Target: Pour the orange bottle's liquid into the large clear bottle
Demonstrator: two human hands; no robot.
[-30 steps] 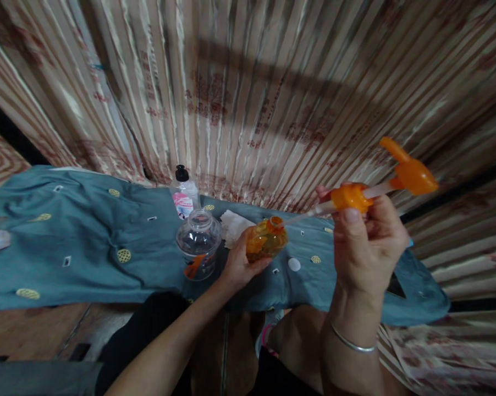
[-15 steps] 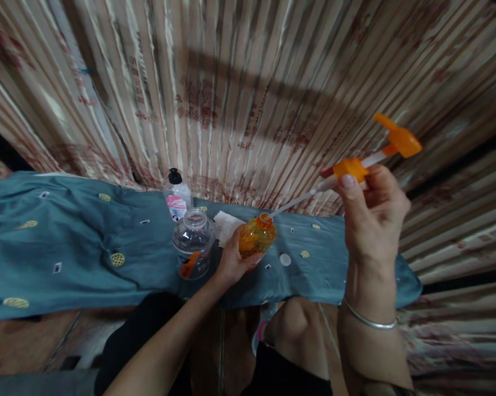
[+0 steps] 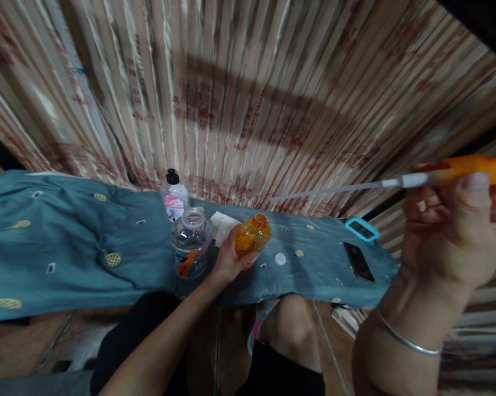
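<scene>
Both forearms are bare, with no sleeves in view; the right hand [image 3: 454, 231] has a thin silver bangle [image 3: 404, 338] round its wrist; the left hand [image 3: 227, 258] wears nothing; black shorts [image 3: 281, 374] cover the thighs, the knee bare.

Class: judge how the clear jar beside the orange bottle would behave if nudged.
The clear jar looks nearly empty and thin-walled, so probably light. It stands upright on soft teal cloth, so it may tip rather than slide.
</scene>
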